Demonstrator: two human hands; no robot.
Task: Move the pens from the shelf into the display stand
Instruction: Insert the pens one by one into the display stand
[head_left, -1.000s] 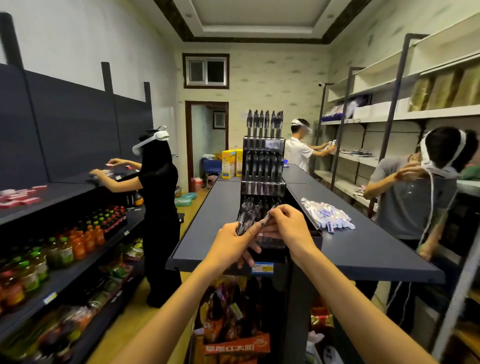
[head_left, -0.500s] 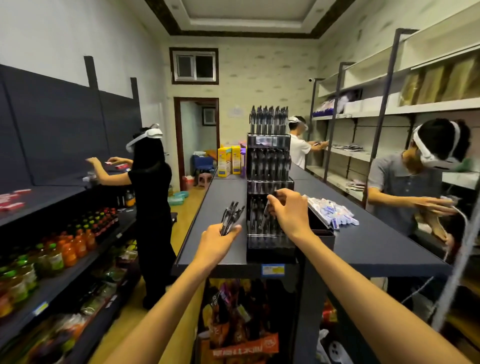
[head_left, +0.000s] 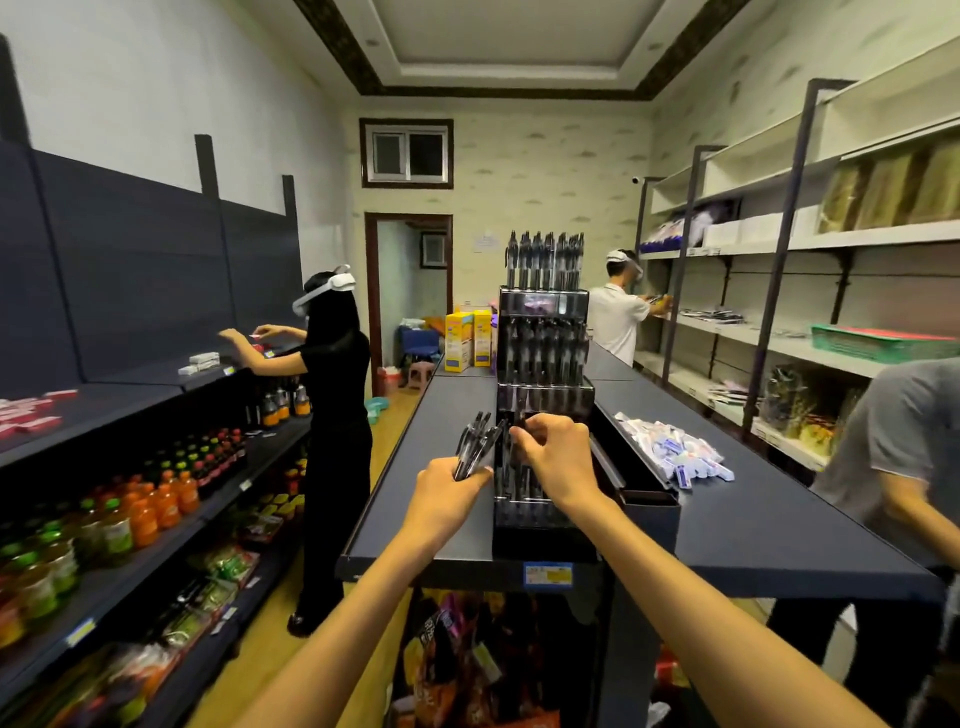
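Compared with half a second ago, the left hand (head_left: 451, 491) sits closer to the display stand (head_left: 543, 415), its bundle of pens (head_left: 475, 444) now almost touching the stand's left edge, and the right hand (head_left: 558, 454) has drawn back from reaching into the stand's lower tier and curls at its front, level with the pen tips. At the far left, well away from the stand, dark shelving carries rows of orange and green drink bottles (head_left: 130, 514) with glossy plastic bodies. A person in black (head_left: 332, 415) wearing a white headset works at that shelving. Just left of the stand, the left hand's fingers wrap round the bundle of slim, dark, shiny pens, which fan upward and slightly rightward. The stand itself is a stepped black rack with clear plastic pockets, tiers of upright dark pens filling it, resting on the near end of the long matte dark-blue shelf (head_left: 753, 519). The right hand's fingers are bent inward at the stand's middle tier; whether they pinch a pen I cannot tell. Right of the stand, a heap of small white-and-blue packets (head_left: 675, 452) lies on the shelf. Farther right, a person in a grey shirt (head_left: 904, 447) stands before pale wall shelving.
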